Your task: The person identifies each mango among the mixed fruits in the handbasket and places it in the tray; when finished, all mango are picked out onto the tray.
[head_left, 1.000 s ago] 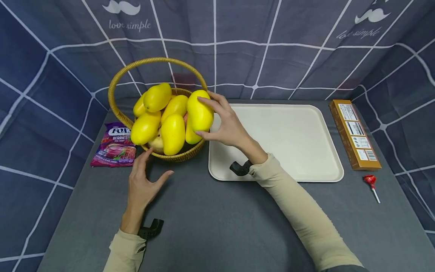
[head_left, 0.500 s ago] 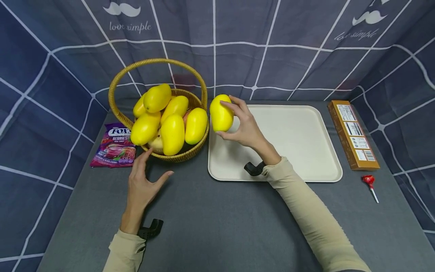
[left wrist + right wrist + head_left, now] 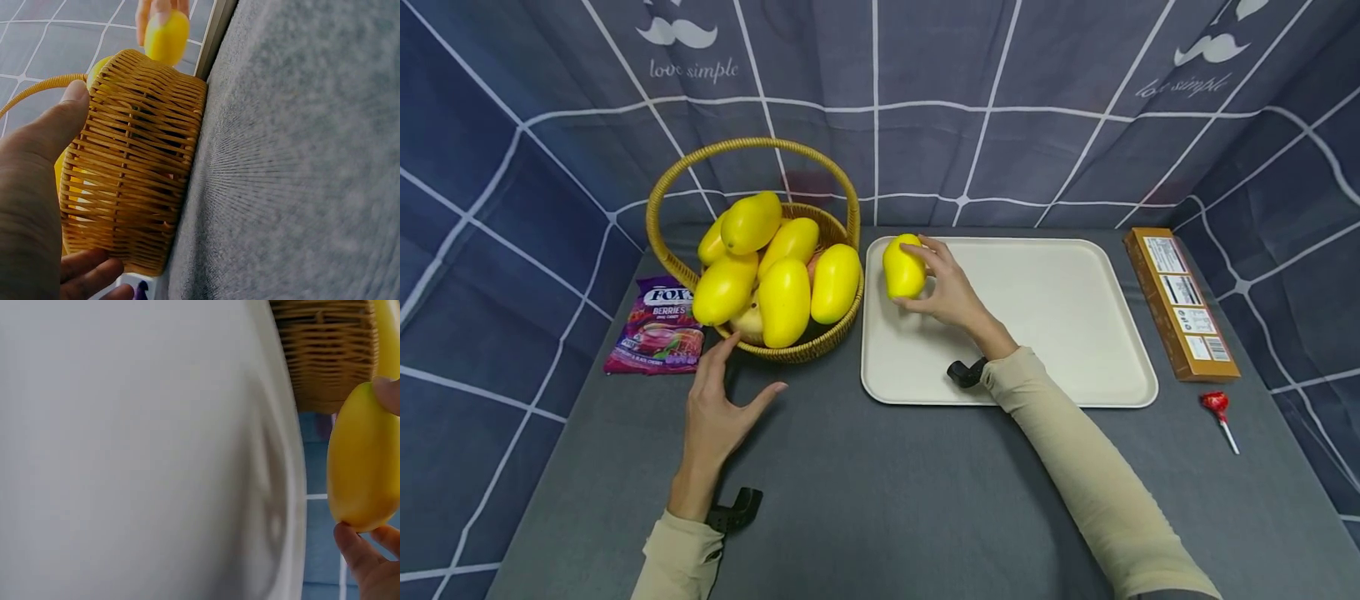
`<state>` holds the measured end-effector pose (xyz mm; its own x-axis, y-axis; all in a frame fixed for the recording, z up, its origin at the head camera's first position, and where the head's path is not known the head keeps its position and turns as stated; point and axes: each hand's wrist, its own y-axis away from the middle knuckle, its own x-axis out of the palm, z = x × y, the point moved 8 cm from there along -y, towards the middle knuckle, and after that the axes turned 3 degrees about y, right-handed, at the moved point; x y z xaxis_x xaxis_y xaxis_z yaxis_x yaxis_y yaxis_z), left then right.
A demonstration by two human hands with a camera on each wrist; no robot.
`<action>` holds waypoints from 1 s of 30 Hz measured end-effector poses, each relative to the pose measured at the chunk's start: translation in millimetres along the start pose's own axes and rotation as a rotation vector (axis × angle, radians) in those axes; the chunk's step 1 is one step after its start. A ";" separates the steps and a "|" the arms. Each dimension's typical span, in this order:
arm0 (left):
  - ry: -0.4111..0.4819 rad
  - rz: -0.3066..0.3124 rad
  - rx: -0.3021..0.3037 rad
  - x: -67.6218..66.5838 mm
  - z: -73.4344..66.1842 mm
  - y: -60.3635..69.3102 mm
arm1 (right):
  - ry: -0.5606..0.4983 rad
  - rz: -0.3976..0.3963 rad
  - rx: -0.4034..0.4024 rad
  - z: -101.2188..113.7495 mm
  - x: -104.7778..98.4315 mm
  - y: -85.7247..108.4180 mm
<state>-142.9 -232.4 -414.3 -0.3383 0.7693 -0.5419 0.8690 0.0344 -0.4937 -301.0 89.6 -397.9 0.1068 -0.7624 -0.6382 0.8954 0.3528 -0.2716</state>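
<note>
Mango (image 3: 904,268) gripped in right hand (image 3: 953,293), over the far left corner of the tray (image 3: 1045,333)

Far left: candy bag (image 3: 657,332), purple, right edge hidden behind the basket; "FOX'S" is partly covered, "BERRIES" legible, smaller print not. Left hand (image 3: 718,417) at the basket's near side, thumb spread away from extended fingers, holding nothing. Fingertips meet the rim in the head view; actual contact cannot be told. Basket (image 3: 808,350): wicker, handle upright. Six yellow fruits (image 3: 785,302) show in it, some overlapping; a pale fruit (image 3: 748,321) lies mostly covered beneath them. A reddish patch between the rear fruits: not identifiable.

Right of the basket: the mango, pinched between the right thumb and fingers at opposite ends. Left wrist view shows background between mango and tray edge, so held clear. In the right wrist view both mango and hand are cut off by the frame, and the tray is blurred. Right forearm hides part of the tray's near edge.

Far right: brown box (image 3: 1182,307), label print unreadable; red lollipop (image 3: 1215,405) near its near end.
</note>
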 end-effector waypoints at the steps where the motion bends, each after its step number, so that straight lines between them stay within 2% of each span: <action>1: -0.001 0.001 -0.001 0.1 0.0 0.1 | 0.009 0.010 0.009 -3.6 1.6 -0.7; 6: -0.007 0.004 0.002 0.8 -0.4 1.6 | 0.061 0.051 0.056 -19.3 8.5 -2.8; 12: -0.009 0.002 -0.003 1.2 1.0 2.3 | 0.076 0.072 0.081 -30.8 12.2 -5.7; 17: -0.014 0.006 -0.023 0.8 2.1 1.3 | 0.068 0.073 0.083 -34.5 12.0 -8.5; 30: -0.002 -0.006 0.007 0.3 1.0 0.1 | 0.056 0.119 0.113 -36.5 14.8 -6.4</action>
<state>-143.2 -232.8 -415.2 -0.3442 0.7680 -0.5401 0.8644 0.0347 -0.5016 -320.9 95.9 -431.9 0.1936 -0.6862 -0.7011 0.9212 0.3729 -0.1107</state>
